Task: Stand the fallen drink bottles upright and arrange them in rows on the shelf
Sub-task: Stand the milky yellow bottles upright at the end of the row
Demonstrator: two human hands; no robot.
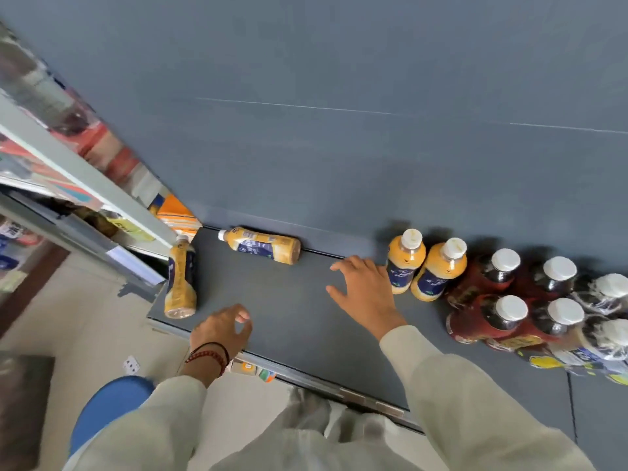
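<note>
Dark grey shelf runs under a plain grey back wall. Two yellow drink bottles lie fallen on it. The back fallen bottle rests along the wall, its long axis parallel to the wall, with the white cap pointing left and the base pointing right. The left fallen bottle lies at the shelf's left end, its long axis running front to back, cap toward the wall and base near the front edge.

Right of centre, two upright yellow bottles stand side by side near the wall. Just beyond them, dark bottles with red labels and white caps stand in two rows, and blurred wrapped bottles follow farther right.

The right hand hovers just left of the upright pair, its grip apart with fingers spread and nothing held; I cannot tell whether it touches them. The left hand, wearing bracelets, hangs over the front edge, its grip loosely curled and empty.
</note>
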